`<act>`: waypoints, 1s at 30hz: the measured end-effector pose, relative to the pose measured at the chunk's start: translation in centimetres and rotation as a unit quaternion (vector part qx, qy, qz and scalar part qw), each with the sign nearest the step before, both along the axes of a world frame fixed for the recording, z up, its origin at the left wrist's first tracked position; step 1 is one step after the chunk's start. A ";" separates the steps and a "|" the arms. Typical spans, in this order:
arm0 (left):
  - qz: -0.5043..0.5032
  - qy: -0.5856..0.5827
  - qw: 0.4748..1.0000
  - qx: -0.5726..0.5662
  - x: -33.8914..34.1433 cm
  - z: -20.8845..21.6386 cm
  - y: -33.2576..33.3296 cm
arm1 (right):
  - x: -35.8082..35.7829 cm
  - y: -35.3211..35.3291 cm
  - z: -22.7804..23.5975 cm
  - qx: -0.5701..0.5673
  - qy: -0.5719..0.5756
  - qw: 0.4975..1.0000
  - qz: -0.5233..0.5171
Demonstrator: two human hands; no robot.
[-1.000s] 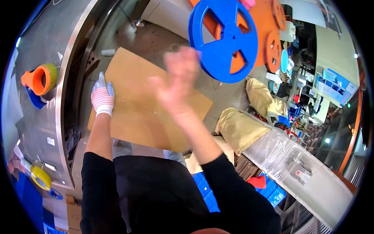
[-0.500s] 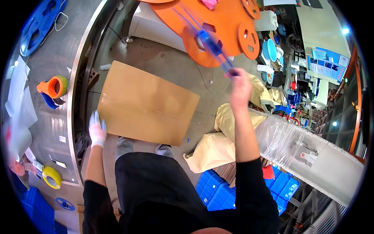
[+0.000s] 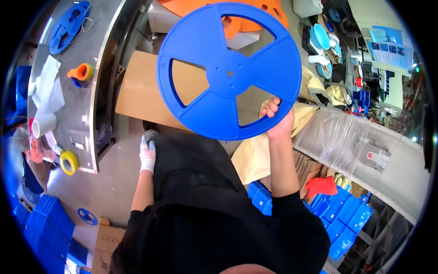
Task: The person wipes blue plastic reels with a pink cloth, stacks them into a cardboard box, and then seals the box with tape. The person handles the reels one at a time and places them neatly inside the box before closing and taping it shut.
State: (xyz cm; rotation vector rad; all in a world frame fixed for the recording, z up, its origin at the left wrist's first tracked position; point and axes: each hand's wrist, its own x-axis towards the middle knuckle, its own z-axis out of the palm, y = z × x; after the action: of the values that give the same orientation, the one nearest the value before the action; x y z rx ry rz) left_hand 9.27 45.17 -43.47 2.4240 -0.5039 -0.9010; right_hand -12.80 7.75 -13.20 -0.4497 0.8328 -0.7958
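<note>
A large round blue plastic reel (image 3: 242,80) with wide cut-out windows is held up flat toward me. My right hand (image 3: 279,119), bare, grips its lower right rim, the fingers curling through one of the windows. My left hand (image 3: 148,148) wears a white glove and hangs beside my black apron (image 3: 191,150), fingers loosely stretched and holding nothing. Beyond it lies a brown cardboard box (image 3: 141,86), partly hidden behind the reel.
On the left stands a metal table (image 3: 86,105) with an orange tape dispenser (image 3: 82,72), a yellow tape roll (image 3: 68,163) and another blue reel (image 3: 68,27). Large orange discs (image 3: 273,11) lie ahead. At right are a plastic-wrapped grey beam (image 3: 337,132) and blue crates (image 3: 342,219).
My right hand has brought the blue reel closer and turned its broad face toward me; it was edge-on and blurred. My left hand has left the cardboard box and come back beside the apron.
</note>
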 end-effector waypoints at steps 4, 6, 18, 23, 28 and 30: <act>0.012 -0.061 0.975 -0.216 -3.5 -3.5 -1.6 | -6.3 0.0 2.2 -0.010 -0.012 1.000 0.001; -0.041 -0.093 0.989 -0.111 -5.8 0.2 -4.3 | -10.1 0.7 3.8 -0.014 -0.017 0.999 -0.024; -0.118 -0.078 0.931 -0.336 -11.4 21.1 -14.1 | -20.8 4.6 9.7 -0.037 -0.146 0.985 -0.089; -0.176 -0.210 0.875 -0.400 -10.6 26.6 -14.5 | -21.5 5.6 9.9 -0.059 -0.136 0.982 -0.114; -0.216 -0.283 0.804 -0.476 -12.2 35.2 -14.6 | -20.4 7.1 10.3 -0.085 -0.164 0.979 -0.084; -0.310 -0.290 0.759 -0.493 -13.4 39.4 -15.0 | -18.8 8.1 9.6 -0.121 -0.163 0.976 -0.079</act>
State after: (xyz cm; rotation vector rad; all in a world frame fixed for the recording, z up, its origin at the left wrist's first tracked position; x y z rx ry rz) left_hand -4.12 30.17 -4.04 1.4459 -1.5979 0.0497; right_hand -31.65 15.80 -3.62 -0.4555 0.4707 -1.0920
